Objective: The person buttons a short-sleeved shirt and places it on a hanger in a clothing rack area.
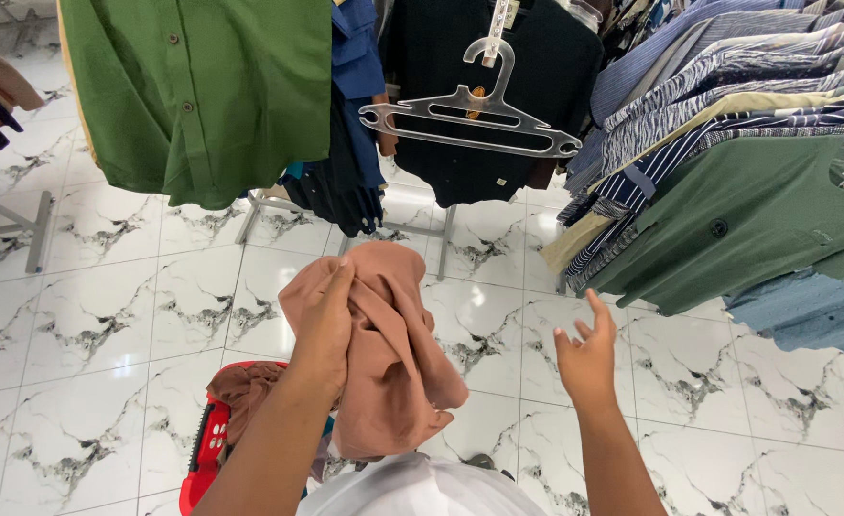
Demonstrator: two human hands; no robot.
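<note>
Head view: the left hand [324, 320] is closed around a bunched, salmon-brown piece of soft woven cloth [393, 354], gripping it near its top fold at about 11 o'clock of the bundle, while the rest droops toward 5 o'clock. The cloth hangs in loose folds, so it looks light, limp and unlikely to slip or break; a pinch at a seam or shoulder edge would likely control it better than a fistful of the middle. The right hand [586, 355] is empty, fingers spread and lifted, well apart from the cloth at its 3 o'clock. A clear plastic clothes hanger [470, 117] hangs at 12 o'clock above both hands, in front of a dark shirt [546, 67]. A red plastic basket [202, 459] sits at 7 o'clock on the white marbled floor tiles [107, 315], with more brownish fabric in it.
</note>
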